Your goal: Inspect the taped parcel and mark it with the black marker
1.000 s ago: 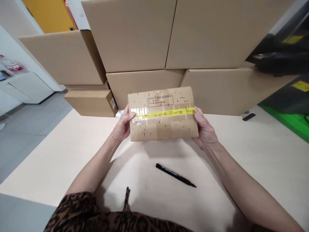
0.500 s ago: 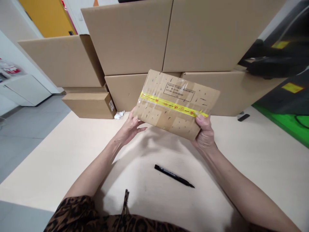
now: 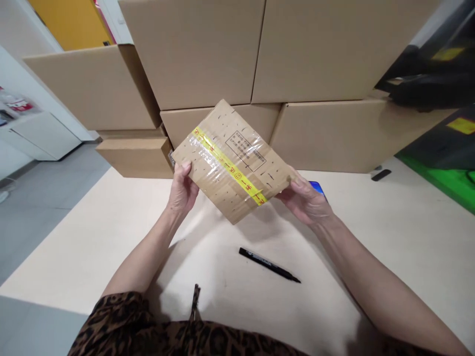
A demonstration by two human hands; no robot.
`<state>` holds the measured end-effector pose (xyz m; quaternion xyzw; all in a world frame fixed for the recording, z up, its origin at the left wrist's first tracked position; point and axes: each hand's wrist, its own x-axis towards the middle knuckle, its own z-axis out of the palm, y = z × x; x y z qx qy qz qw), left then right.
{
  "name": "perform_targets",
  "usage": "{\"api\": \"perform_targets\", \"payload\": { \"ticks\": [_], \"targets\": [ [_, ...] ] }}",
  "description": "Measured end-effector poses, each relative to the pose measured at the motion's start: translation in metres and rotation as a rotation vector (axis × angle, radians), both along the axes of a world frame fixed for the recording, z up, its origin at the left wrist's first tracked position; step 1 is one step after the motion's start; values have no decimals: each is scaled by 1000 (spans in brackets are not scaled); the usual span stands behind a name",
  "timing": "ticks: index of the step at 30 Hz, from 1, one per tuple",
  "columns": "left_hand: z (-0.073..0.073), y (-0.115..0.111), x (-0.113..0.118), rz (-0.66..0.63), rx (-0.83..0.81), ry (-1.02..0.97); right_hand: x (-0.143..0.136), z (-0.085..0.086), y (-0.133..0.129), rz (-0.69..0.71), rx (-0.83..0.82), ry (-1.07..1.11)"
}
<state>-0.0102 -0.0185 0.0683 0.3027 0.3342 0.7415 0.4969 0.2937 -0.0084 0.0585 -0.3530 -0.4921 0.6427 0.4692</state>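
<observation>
A small flat cardboard parcel (image 3: 232,159) with a yellow tape strip, clear tape and a printed label hangs above the table, turned diagonally. My left hand (image 3: 181,190) grips its left corner, thumb on top. On the opposite side, my right hand (image 3: 306,200) supports the parcel's right corner with its fingers underneath. A black marker pen (image 3: 269,265) lies on the beige table (image 3: 92,237) just below the parcel, untouched.
Large cardboard boxes (image 3: 311,49) are stacked along the table's far side, with a smaller flat box (image 3: 137,157) at the left. A blue object (image 3: 317,187) peeks out behind my right hand. A small black item (image 3: 381,174) lies at right. White cabinet far left.
The parcel has been rotated clockwise in my hands, from level to steeply diagonal. My left hand moved up onto its left corner; my right hand shifted to the right corner.
</observation>
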Motion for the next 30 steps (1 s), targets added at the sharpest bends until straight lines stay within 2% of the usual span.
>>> {"api": "perform_targets", "payload": {
  "ticks": [6,9,14,20,22,26,30],
  "targets": [
    [2,-5,7,67,84,38,-9,9,-10,218,4,-86],
    [1,-8,12,62,78,97,-18,6,-16,245,6,-102],
    [-2,-9,11,-1,84,210,-27,-7,-18,85,-27,6],
    [-9,-15,15,-393,0,386,-32,-7,-15,-186,50,139],
    [-12,-16,16,-416,-20,422,-31,-5,-14,-185,54,146],
    [-13,-13,12,-366,-32,448,-24,-4,-10,-143,12,130],
    [-8,-11,7,-427,-69,527,-13,-2,1,-274,2,152]
  ]
}}
